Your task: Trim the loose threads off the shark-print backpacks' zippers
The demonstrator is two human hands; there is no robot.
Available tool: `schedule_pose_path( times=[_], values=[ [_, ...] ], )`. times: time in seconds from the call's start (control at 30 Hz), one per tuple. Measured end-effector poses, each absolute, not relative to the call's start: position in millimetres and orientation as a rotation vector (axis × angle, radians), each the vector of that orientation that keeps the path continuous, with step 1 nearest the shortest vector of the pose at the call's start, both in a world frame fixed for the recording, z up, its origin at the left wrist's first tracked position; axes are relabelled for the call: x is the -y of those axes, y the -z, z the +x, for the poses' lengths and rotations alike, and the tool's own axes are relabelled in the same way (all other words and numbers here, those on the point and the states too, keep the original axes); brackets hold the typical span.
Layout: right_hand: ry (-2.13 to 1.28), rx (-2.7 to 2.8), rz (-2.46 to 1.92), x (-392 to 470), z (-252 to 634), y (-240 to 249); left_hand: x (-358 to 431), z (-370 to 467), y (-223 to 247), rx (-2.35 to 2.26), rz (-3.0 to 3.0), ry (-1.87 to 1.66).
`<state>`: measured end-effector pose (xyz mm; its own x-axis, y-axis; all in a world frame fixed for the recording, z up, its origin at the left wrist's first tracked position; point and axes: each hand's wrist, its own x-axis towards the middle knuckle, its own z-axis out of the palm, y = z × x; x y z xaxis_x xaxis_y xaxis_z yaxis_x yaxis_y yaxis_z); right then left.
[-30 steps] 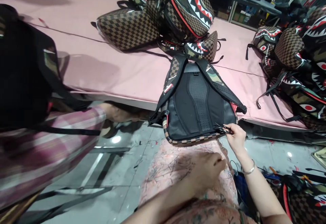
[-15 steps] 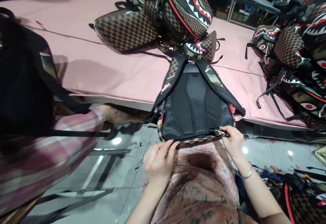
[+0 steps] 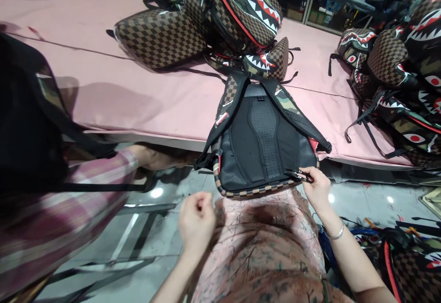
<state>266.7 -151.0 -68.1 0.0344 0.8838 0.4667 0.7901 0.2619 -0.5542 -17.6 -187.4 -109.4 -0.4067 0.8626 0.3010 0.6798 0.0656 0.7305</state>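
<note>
At the bottom centre, the left hand [image 3: 197, 218] hangs loosely curled with its fingers holding nothing, just short of the backpack [image 3: 262, 144]. Lower right, the right hand [image 3: 319, 188] pinches small snips [image 3: 303, 176] against the bag's bottom corner. The backpack lies back-panel up, overhanging the near edge of the pink counter [image 3: 138, 96] at mid-frame. It looks soft-sided and fairly light but floppy; the padded straps or checkered bottom rim seem the surest holds. Farther back, more shark-mouth backpacks [image 3: 241, 14] are piled. A co-worker's plaid sleeve [image 3: 69, 206] fills the left.
</note>
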Motion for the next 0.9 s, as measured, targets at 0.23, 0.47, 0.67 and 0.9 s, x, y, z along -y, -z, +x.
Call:
schedule_pose_path(
  times=[0.23, 0.47, 0.67, 0.9],
  values=[
    [-0.251, 1.657, -1.641, 156.0, 262.3, 66.2, 204.9, -24.0, 96.7, -1.828, 1.442, -1.256],
    [-0.265, 1.644, -1.632, 156.7, 258.5, 65.0, 186.4, 12.9, 83.0, -1.946, 2.511, -1.204],
    [-0.24, 1.687, -1.597, 156.5, 256.7, 62.5, 175.1, 22.5, 56.5, -1.928, 2.863, -0.746],
    [-0.287, 1.611, -1.618, 163.1, 255.6, 63.9, 179.1, 0.7, 76.8, -1.766, 2.59, -1.026]
  ],
)
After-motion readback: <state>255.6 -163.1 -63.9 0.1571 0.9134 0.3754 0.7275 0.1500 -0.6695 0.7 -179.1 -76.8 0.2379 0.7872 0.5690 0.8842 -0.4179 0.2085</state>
